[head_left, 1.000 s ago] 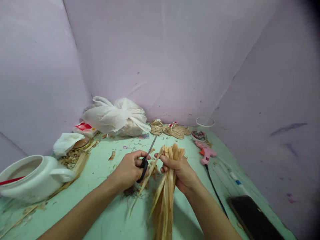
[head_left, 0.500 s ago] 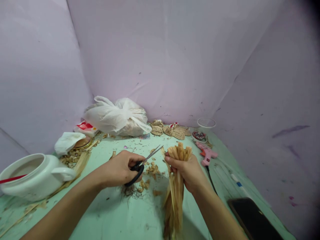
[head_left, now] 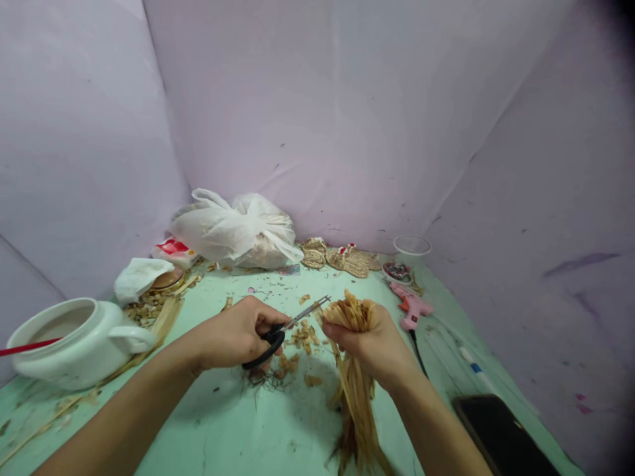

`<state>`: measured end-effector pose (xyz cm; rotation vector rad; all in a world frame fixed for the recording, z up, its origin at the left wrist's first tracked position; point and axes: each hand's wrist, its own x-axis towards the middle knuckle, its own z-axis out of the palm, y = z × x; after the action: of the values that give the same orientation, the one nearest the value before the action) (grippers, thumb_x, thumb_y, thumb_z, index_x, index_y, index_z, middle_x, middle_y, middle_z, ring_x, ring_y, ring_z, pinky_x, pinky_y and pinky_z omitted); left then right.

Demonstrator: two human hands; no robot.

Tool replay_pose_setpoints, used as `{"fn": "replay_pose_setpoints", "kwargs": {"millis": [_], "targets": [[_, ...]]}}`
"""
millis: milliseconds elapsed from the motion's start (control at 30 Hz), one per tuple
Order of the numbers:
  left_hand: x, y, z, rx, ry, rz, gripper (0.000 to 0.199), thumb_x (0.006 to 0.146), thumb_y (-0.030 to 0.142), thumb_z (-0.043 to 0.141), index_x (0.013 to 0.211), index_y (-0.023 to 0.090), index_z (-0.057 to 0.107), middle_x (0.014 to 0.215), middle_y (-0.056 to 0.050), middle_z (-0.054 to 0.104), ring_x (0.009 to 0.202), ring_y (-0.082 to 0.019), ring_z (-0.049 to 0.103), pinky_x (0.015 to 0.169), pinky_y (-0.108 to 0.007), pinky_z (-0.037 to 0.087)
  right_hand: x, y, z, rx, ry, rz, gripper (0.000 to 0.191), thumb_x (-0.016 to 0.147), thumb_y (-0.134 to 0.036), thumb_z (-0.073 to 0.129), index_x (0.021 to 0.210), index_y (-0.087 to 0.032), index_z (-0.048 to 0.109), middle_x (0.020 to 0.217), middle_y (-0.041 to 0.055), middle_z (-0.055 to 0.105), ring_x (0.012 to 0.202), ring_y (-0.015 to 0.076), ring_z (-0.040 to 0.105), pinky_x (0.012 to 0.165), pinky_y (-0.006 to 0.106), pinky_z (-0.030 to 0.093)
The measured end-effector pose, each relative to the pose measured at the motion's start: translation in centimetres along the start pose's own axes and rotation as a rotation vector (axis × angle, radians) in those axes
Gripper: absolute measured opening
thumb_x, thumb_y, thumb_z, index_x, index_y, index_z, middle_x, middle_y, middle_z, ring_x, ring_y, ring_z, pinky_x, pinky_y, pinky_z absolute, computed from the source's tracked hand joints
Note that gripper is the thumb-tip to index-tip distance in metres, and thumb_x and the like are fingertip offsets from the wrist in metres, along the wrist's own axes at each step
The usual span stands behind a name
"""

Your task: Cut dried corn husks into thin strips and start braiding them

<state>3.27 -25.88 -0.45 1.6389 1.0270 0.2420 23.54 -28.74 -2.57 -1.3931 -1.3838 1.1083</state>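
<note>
Black-handled scissors (head_left: 272, 344) are in my left hand (head_left: 239, 336), which is closed round their handles. Their blades look nearly closed and point up and right, tips close to the cut end of a bundle of dry tan strips (head_left: 358, 396). My right hand (head_left: 373, 344) grips that bundle near its top, with the thumb across the front. Below the fist the strips hang and fan out, darker at the lower ends. Small tan scraps (head_left: 303, 336) and a tangle of dark fibres (head_left: 262, 379) lie on the green surface beneath the scissors.
On the left are a white pot (head_left: 74, 347) with a red stick and a heap of dry pieces (head_left: 149, 307). A white plastic bag (head_left: 238, 228) and woven pieces (head_left: 350, 261) lie at the back. To the right are a pink glue gun (head_left: 411, 305) and a phone (head_left: 503, 433).
The scissor blades have come closer together. The bundle's top has turned and bunched in my right hand, and its lower ends have swung right and spread. The view has shifted slightly.
</note>
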Motion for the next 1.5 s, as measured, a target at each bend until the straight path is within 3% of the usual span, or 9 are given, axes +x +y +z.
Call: {"fn": "replay_pose_setpoints", "kwargs": {"millis": [167, 367, 533, 667, 1000, 1167, 1300, 1367, 1500], "targets": [[0.3, -0.1, -0.1, -0.076, 0.019, -0.035, 0.023, 0.055, 0.012, 0.05, 0.074, 0.015, 0.062, 0.068, -0.002, 0.064, 0.05, -0.013, 0.057, 0.046, -0.021, 0.038, 0.2, 0.5, -0.4, 0.024, 0.029, 0.013, 0.02, 0.06, -0.021, 0.063, 0.054, -0.017, 0.044, 0.049, -0.0067, 0.037, 0.046, 0.0068, 0.034, 0.043, 0.022, 0.027], [0.3, 0.1, -0.4, -0.107, 0.174, -0.068, 0.044, 0.06, 0.025, 0.059, 0.103, 0.015, 0.055, 0.077, -0.004, 0.064, 0.053, -0.013, 0.054, 0.046, -0.021, 0.036, 0.8, 0.9, -0.8, 0.317, 0.171, 0.068, 0.018, 0.053, -0.021, 0.072, 0.061, -0.014, 0.057, 0.056, -0.0026, 0.052, 0.053, 0.011, 0.049, 0.053, 0.026, 0.042], [-0.1, -0.1, -0.1, 0.37, 0.139, 0.151, 0.01, 0.065, 0.018, 0.047, 0.071, 0.019, 0.055, 0.06, 0.003, 0.051, 0.055, -0.011, 0.044, 0.05, -0.021, 0.031, 0.8, 0.4, -0.9, 0.534, 0.248, 0.091, 0.026, 0.047, -0.021, 0.077, 0.065, -0.014, 0.06, 0.059, -0.0024, 0.055, 0.052, 0.0108, 0.051, 0.054, 0.026, 0.045], [-0.7, 0.3, 0.8, 0.678, 0.187, 0.153, 0.014, 0.061, 0.013, 0.043, 0.068, 0.022, 0.051, 0.053, 0.005, 0.047, 0.05, -0.011, 0.036, 0.049, -0.022, 0.026, 0.7, 0.4, -0.7, 0.447, 0.339, 0.093, 0.025, 0.043, -0.022, 0.078, 0.054, -0.014, 0.057, 0.049, -0.0041, 0.05, 0.044, 0.0087, 0.044, 0.045, 0.024, 0.037], [-2.1, 1.2, -0.5, 0.766, 0.226, 0.043, 0.021, 0.065, 0.02, 0.045, 0.08, 0.025, 0.06, 0.061, 0.001, 0.056, 0.056, -0.014, 0.049, 0.052, -0.024, 0.028, 1.0, 1.1, -0.3, 0.403, 0.397, -0.007, 0.02, 0.049, -0.023, 0.077, 0.057, -0.014, 0.061, 0.052, -0.0032, 0.054, 0.051, 0.0108, 0.048, 0.052, 0.025, 0.039], [-1.5, 1.4, 0.9, 0.769, 0.172, 0.086, 0.016, 0.066, 0.019, 0.043, 0.074, 0.025, 0.056, 0.057, 0.003, 0.055, 0.054, -0.014, 0.048, 0.052, -0.024, 0.029, 0.7, 1.2, -0.2, 0.448, 0.342, -0.01, 0.022, 0.05, -0.023, 0.078, 0.061, -0.014, 0.061, 0.057, -0.002, 0.056, 0.054, 0.0117, 0.051, 0.055, 0.026, 0.042], [-0.3, 0.3, 1.4, 0.922, 0.176, -0.024, 0.018, 0.063, 0.019, 0.045, 0.075, 0.026, 0.058, 0.064, -0.001, 0.06, 0.06, -0.02, 0.053, 0.051, -0.027, 0.027, 0.3, -0.3, -1.1, 0.571, 0.33, -0.039, 0.026, 0.049, -0.021, 0.078, 0.06, -0.015, 0.056, 0.055, -0.0032, 0.055, 0.052, 0.0109, 0.052, 0.05, 0.024, 0.044], [0.1, -0.6, 0.7, 1.03, 0.22, -0.137, 0.019, 0.061, 0.019, 0.048, 0.075, 0.025, 0.059, 0.068, -0.005, 0.062, 0.062, -0.024, 0.055, 0.05, -0.028, 0.026, 0.3, -1.0, -2.1, 0.682, 0.41, -0.066, 0.028, 0.048, -0.017, 0.077, 0.063, -0.016, 0.054, 0.056, -0.0043, 0.055, 0.05, 0.0103, 0.053, 0.048, 0.023, 0.045], [0.4, -1.1, -1.2, 1.06, 0.461, -0.284, 0.014, 0.061, 0.024, 0.05, 0.072, 0.021, 0.059, 0.069, -0.01, 0.061, 0.062, -0.027, 0.055, 0.049, -0.03, 0.026, 1.3, -0.7, -4.8, 0.831, 0.807, -0.181, 0.03, 0.051, -0.009, 0.074, 0.065, -0.018, 0.049, 0.061, -0.0061, 0.054, 0.056, 0.0095, 0.057, 0.06, 0.025, 0.053]]}}
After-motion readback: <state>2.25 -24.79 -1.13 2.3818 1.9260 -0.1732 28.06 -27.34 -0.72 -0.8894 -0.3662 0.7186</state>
